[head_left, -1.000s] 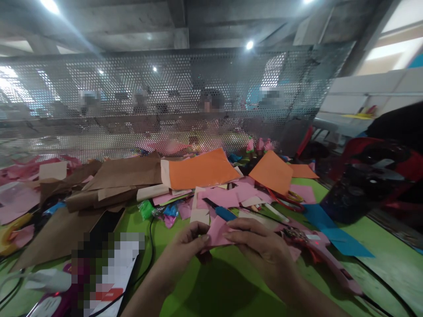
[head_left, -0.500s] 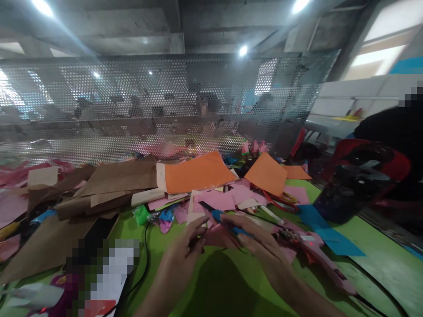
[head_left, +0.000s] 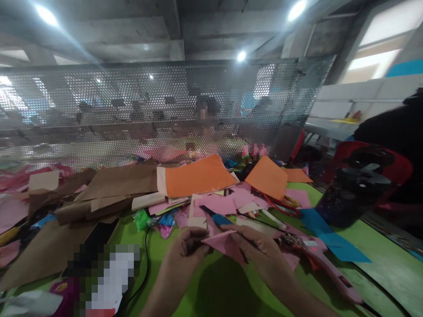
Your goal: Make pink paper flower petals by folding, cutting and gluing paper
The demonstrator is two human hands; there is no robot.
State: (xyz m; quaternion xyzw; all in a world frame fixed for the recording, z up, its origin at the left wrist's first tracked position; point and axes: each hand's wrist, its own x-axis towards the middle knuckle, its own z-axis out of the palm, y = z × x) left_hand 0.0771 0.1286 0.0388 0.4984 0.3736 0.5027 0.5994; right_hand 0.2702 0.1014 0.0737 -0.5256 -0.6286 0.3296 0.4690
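A folded piece of pink paper [head_left: 226, 245] is held between my two hands, just above the green tabletop [head_left: 218, 290]. My left hand [head_left: 190, 248] pinches its left corner between thumb and fingers. On the other side, my right hand [head_left: 256, 246] grips the paper's right edge with the thumb on the near face. Right behind the paper lies a blue-handled tool [head_left: 220, 219] with a dark tip, partly hidden by my right hand. Loose pink paper pieces [head_left: 214, 204] spread out beyond it.
Right of my hands lies a pink glue gun [head_left: 325, 259] with its cord. Blue paper [head_left: 343, 240] and a dark bottle [head_left: 346, 193] are farther right. Orange paper [head_left: 198, 176], brown paper [head_left: 119, 180] and red-handled scissors [head_left: 284, 207] lie behind. A perforated metal screen [head_left: 148, 110] stands at the back.
Both hands have closed on the pink paper and raised it into clearer view. The blue-handled tool, under my right hand before, now lies behind the paper.
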